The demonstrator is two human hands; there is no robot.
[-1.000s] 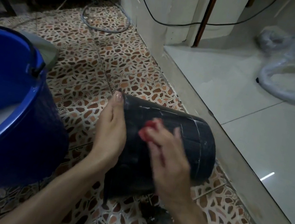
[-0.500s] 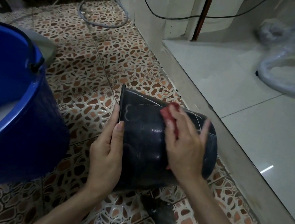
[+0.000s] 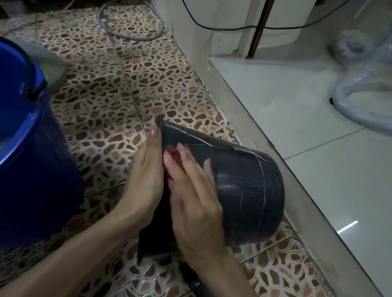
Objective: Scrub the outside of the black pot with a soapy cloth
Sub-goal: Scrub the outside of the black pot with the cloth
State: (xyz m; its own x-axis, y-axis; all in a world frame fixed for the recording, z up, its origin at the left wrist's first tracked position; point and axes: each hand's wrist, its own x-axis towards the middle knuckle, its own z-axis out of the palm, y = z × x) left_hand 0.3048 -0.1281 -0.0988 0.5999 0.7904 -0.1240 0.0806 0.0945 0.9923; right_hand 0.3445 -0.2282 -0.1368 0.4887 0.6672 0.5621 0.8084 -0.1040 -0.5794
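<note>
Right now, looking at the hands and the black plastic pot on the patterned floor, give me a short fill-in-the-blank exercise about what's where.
1. The black plastic pot lies on its ____ on the patterned tile floor.
2. The right hand presses a small cloth of ____ colour against the pot.
3. The left hand steadies the pot at its ____ end.
4. The big bucket on the person's left is ____.

Missing words: side; red; open (rim); blue
</note>
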